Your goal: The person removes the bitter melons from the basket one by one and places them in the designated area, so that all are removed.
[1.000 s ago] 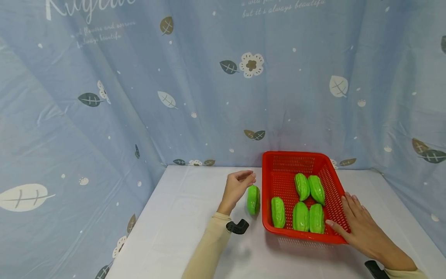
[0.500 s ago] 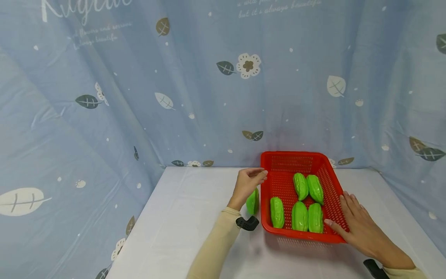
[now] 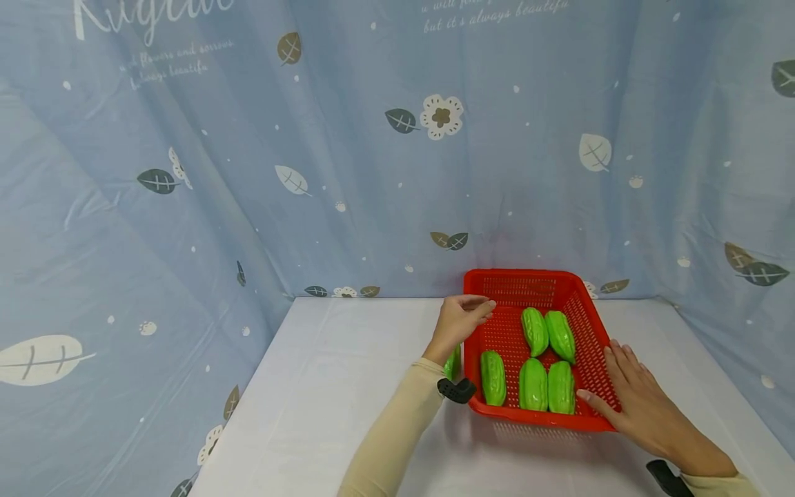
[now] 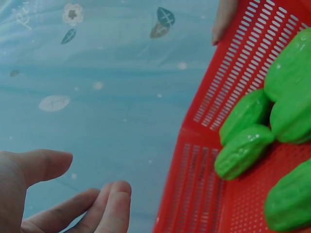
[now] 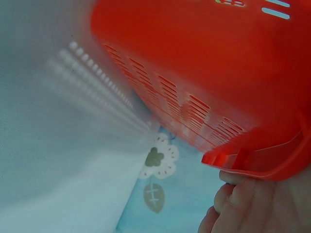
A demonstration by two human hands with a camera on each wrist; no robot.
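Note:
A red plastic basket sits on the white table with several glossy green ribbed fruits, shaped like star fruits, inside. One more star fruit is outside its left wall, mostly hidden behind the left wrist. My left hand hovers over the basket's left rim; the left wrist view shows its thumb apart from the loosely bent fingers, with nothing between. At the other side, my right hand rests on the right rim, fingers extended along it and thumb reaching over the front right corner.
A blue patterned curtain hangs along the back and sides of the white table. The basket's back wall stands close to the curtain. Black camera mounts are strapped at both wrists.
My left hand has moved right, from above the outside star fruit to over the basket's left rim, and its arm now covers most of that fruit. The right hand stays on the rim.

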